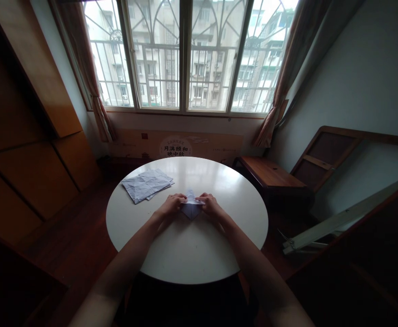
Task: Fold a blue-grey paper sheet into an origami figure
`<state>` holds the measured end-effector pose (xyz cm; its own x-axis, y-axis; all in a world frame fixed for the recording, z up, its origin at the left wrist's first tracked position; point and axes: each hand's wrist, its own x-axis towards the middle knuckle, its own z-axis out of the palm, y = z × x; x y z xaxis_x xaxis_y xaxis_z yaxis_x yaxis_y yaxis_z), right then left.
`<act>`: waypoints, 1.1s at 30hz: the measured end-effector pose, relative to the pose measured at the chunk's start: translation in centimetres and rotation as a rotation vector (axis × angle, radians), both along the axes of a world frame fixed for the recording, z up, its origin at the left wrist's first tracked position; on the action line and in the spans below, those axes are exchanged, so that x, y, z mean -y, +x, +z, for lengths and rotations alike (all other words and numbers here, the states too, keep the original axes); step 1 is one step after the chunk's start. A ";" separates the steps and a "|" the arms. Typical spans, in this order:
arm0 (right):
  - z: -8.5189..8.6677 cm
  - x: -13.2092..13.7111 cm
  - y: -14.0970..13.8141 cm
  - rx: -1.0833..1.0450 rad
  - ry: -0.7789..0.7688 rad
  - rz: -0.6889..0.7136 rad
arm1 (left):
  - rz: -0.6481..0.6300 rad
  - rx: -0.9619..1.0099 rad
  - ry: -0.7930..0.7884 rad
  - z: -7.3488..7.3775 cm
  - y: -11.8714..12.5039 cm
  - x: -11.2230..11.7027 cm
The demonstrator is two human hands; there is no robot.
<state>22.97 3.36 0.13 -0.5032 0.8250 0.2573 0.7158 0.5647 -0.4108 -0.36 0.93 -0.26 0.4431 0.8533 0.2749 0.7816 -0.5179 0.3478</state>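
Note:
A small folded piece of pale paper (191,207) lies on the round white table (185,245), pointed toward me. My left hand (173,204) pinches its left side with curled fingers. My right hand (208,203) pinches its right side the same way. Both hands rest on the tabletop near its middle. A stack of creased pale paper sheets (146,184) lies on the table to the left, beyond my left hand and apart from it.
A barred window with curtains fills the far wall. A low wooden bench (270,173) stands right of the table. A wooden frame (325,154) leans on the right wall. A wooden cabinet (32,150) stands on the left.

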 end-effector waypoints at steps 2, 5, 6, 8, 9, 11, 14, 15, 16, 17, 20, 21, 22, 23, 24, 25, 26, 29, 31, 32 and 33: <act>0.2 0.3 -0.2 0.017 0.010 -0.010 | 0.015 0.006 -0.012 0.4 0.1 0.2; 0.5 0.8 -0.6 0.025 0.051 -0.018 | 0.067 -0.020 0.007 1.2 0.5 0.8; 0.6 1.0 -0.7 0.028 0.068 -0.017 | 0.076 -0.030 0.012 1.5 0.7 1.1; 0.9 1.4 -1.0 0.039 0.090 -0.014 | 0.091 -0.022 0.047 1.9 1.0 1.5; 1.1 1.5 -1.1 0.046 0.094 -0.011 | 0.093 -0.025 0.057 2.1 1.2 1.7; 1.3 1.7 -1.2 0.056 0.091 -0.021 | 0.104 -0.041 0.065 2.2 1.5 1.8; 1.5 1.6 -1.3 0.078 0.081 -0.062 | 0.133 -0.074 0.068 2.2 1.6 1.8; 1.6 1.6 -1.3 0.088 0.079 -0.076 | 0.141 -0.079 0.072 2.1 1.6 1.7; 1.6 1.5 -1.3 0.100 0.078 -0.087 | 0.147 -0.082 0.079 2.1 1.5 1.7; 1.6 1.5 -1.3 0.111 0.078 -0.099 | 0.152 -0.084 0.084 2.0 1.5 1.6; 1.7 1.7 -1.4 0.136 0.083 -0.123 | 0.149 -0.091 0.109 1.9 1.4 1.5; 1.7 1.8 -1.4 0.140 0.085 -0.127 | 0.146 -0.092 0.118 1.9 1.4 1.5; 1.8 1.8 -1.5 0.140 0.088 -0.128 | 0.144 -0.091 0.126 1.8 1.4 1.5; 1.8 1.9 -1.5 0.135 0.090 -0.126 | 0.143 -0.087 0.132 1.8 1.4 1.4; 1.7 1.9 -1.5 0.124 0.091 -0.124 | 0.142 -0.080 0.138 1.7 1.4 1.4; 1.7 1.8 -1.5 0.104 0.092 -0.121 | 0.141 -0.069 0.143 1.7 1.4 1.4; 1.6 1.7 -1.4 0.074 0.089 -0.118 | 0.137 -0.051 0.144 1.6 1.3 1.3; 0.9 1.0 -1.2 -0.066 0.040 -0.090 | 0.083 0.072 0.118 1.2 0.9 1.0; 0.4 0.4 -1.0 -0.166 -0.031 -0.061 | 0.004 0.209 0.062 0.9 0.6 0.6; 0.1 0.1 -0.9 -0.214 -0.062 -0.055 | -0.026 0.267 0.027 0.7 0.5 0.4; -0.1 -0.1 -0.8 -0.255 -0.086 -0.047 | -0.050 0.318 -0.005 0.5 0.4 0.2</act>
<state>22.18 3.48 0.00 -0.3915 0.8702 0.2991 0.6074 0.4886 -0.6264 0.06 0.74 0.27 0.3772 0.8340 0.4028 0.6064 -0.5511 0.5732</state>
